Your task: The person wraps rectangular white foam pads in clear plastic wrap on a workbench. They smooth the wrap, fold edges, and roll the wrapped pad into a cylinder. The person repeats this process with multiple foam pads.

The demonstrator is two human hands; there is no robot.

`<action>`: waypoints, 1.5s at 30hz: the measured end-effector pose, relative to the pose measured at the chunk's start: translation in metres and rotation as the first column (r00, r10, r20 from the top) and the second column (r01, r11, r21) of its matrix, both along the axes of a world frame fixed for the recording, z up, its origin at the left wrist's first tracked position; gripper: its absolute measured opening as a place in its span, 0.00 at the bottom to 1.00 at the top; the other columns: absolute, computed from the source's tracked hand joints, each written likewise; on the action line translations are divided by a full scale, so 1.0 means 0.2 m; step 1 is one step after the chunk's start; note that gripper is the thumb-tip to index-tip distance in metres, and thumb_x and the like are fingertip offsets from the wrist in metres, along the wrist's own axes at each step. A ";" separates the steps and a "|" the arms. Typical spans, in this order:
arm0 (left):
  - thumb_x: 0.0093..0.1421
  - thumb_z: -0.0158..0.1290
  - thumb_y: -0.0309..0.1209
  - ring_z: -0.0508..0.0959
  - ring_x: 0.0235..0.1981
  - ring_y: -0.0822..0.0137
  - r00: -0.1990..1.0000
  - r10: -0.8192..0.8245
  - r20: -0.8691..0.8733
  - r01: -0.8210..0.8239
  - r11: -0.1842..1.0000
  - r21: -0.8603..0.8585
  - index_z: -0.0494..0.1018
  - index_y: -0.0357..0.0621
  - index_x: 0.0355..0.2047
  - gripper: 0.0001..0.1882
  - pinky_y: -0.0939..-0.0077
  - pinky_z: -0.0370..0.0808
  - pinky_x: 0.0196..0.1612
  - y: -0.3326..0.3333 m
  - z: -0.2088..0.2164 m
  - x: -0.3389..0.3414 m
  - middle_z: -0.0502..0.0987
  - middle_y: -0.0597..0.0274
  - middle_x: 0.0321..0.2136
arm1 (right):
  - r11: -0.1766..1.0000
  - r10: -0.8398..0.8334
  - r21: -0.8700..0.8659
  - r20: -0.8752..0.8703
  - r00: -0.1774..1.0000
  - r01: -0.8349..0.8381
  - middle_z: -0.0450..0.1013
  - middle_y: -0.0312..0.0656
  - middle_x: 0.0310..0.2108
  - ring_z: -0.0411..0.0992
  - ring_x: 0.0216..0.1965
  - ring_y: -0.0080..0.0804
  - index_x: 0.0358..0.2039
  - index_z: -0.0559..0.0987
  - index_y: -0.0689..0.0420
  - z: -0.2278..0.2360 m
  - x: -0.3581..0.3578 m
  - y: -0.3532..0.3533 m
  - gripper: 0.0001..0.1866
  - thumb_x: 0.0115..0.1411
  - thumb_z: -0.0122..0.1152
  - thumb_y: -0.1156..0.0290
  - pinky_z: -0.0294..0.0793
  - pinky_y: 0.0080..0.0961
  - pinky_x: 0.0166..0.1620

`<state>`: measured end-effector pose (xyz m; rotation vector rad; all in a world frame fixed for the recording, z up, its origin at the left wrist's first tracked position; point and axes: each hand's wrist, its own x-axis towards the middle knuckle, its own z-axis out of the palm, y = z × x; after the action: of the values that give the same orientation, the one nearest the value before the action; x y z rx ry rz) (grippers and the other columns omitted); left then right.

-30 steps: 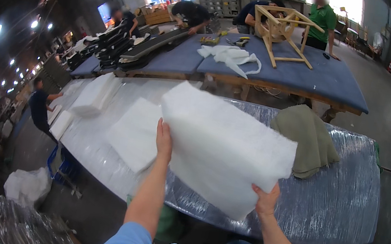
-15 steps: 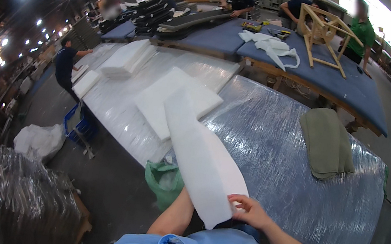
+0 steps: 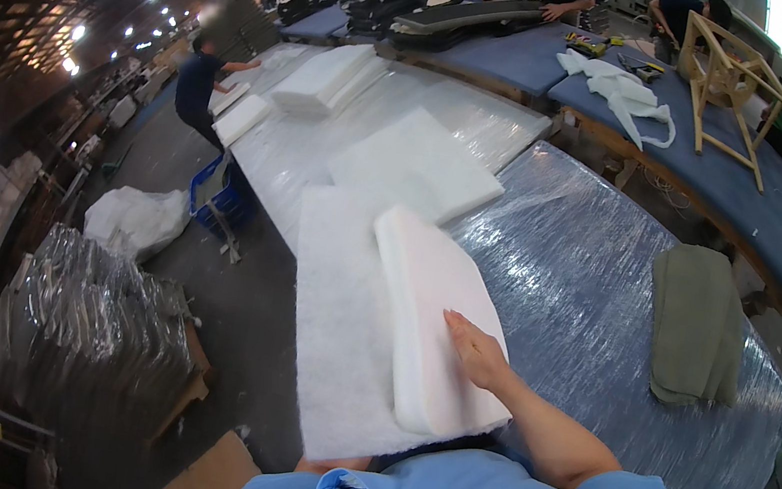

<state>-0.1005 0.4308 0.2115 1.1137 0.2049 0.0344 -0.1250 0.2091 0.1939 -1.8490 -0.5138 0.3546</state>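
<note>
A thick white foam pad (image 3: 440, 323) with a curved outer edge lies on a wider sheet of white batting (image 3: 327, 336) in front of me. My right hand (image 3: 476, 350) rests on the pad's upper face, fingers stretched out, gripping nothing. The batting spreads out to the left of the pad and hangs past the table's near edge. My left hand is hidden beneath the batting; only a bit of that arm shows by my shirt. Just beyond lies another piece of white batting (image 3: 423, 168).
Olive fabric pieces (image 3: 697, 331) lie on the plastic-covered table (image 3: 584, 304) at right. Farther off are a white stack (image 3: 325, 78), a wooden frame (image 3: 728, 87) on a blue table (image 3: 687, 157), and several people. Plastic-wrapped sheets (image 3: 98, 342) and a blue basket (image 3: 221, 199) stand at left.
The white batting has unfolded to the left from around the pad, covering the green bag. My right hand has moved from the pad's near edge onto its top. My left forearm has become mostly covered.
</note>
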 end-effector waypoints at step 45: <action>0.75 0.30 0.65 0.46 0.79 0.56 0.999 -0.052 0.010 0.051 0.996 0.079 0.36 0.52 0.80 0.45 0.65 0.47 0.77 -0.02 0.15 0.20 0.43 0.59 0.80 | 0.776 -0.389 0.317 -0.441 0.809 0.546 0.81 0.46 0.47 0.78 0.44 0.29 0.55 0.78 0.67 -0.06 0.45 0.17 0.20 0.76 0.52 0.63 0.78 0.30 0.48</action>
<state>-0.0599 0.4259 0.2412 1.1966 0.1652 0.0031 -0.0354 0.2423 0.1828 -1.3696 0.1377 0.1947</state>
